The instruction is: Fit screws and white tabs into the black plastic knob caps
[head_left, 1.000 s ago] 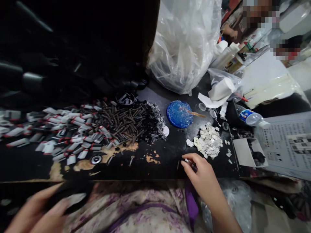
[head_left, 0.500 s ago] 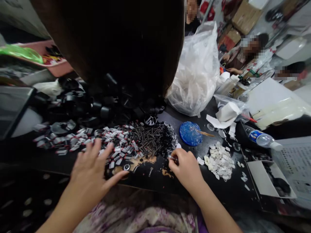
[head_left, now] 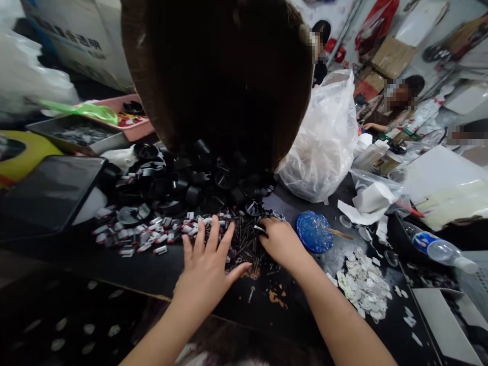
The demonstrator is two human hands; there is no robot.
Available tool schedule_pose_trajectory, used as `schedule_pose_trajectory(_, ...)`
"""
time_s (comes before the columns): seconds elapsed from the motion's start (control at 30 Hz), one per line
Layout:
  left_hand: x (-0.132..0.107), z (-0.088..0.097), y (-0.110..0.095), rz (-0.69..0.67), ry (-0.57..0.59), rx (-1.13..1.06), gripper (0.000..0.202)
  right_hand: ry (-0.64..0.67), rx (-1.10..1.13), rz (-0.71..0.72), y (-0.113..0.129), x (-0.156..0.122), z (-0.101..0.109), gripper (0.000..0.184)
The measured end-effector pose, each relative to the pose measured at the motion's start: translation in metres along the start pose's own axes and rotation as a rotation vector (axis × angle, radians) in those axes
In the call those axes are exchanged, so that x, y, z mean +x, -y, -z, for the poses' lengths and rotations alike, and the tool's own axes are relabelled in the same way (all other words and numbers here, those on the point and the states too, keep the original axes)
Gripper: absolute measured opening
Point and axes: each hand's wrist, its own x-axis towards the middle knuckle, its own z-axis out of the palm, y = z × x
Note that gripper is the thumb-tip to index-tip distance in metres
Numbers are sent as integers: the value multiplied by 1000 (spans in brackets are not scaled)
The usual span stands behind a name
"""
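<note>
My left hand point(head_left: 208, 267) lies palm down with fingers spread, its fingertips over the pile of small grey pieces with red ends point(head_left: 148, 234). Its thumb points right, beside a heap of dark screw-like pins point(head_left: 244, 244). At the right edge of that heap is my right hand point(head_left: 280, 241), fingers bent and pressed together. A small dark piece with a shiny edge shows at its fingertips; its kind is unclear. Right of this hand is a blue round lid point(head_left: 314, 233) with a wooden stick point(head_left: 339, 233) on it. Thin whitish flat pieces point(head_left: 364, 287) are heaped nearer me.
Behind the piles, black round plastic parts point(head_left: 190, 183) spill from a large dark-mouthed container point(head_left: 131, 61). A clear plastic bag point(head_left: 324, 147) stands at its right. A bottle point(head_left: 438, 249) and a white box point(head_left: 438, 315) lie far right. People point(head_left: 396, 101) sit beyond.
My left hand has moved right across the grey pieces towards the dark pins. My right hand has reached forward into the small dark parts. The camera view has shifted too.
</note>
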Motion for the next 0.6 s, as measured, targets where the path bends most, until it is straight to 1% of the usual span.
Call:
schedule_pose_trajectory(0.07,10,6,0,-11,-37,-47,68,-17,38,12,3,1,1,36)
schedule_pose_trajectory(0.13,29,12,-1,-65,-50,-127,48,-43,78,15,4,-6,4,38)
schedule_pose_trajectory(0.17,42,14,-3,-110,-35,-173,40,-59,106,12,3,-13,5,38)
schedule_pose_trajectory(0.23,70,15,-8,-177,11,-217,32,-93,205,-6,3,-30,5,33)
schedule_pose_trajectory(0.3,94,12,-12,-199,39,-226,23,-130,375,-43,1,-50,1,26)
schedule_pose_trajectory(0.37,107,9,-14,-199,52,-242,16,-145,510,-77,-2,-70,-3,24)
schedule_pose_trajectory(0.4,109,9,-13,-197,57,-259,15,-139,553,-92,-4,-79,-5,23)
schedule_pose_trajectory(0.47,104,9,-8,-189,63,-308,15,-122,617,-127,-6,-92,-7,23)
schedule_pose_trajectory(0.53,92,11,0,-170,70,-360,15,-106,674,-155,-6,-98,-6,23)
schedule_pose_trajectory(0.6,79,14,6,-142,79,-391,16,-84,726,-165,-4,-98,-5,23)
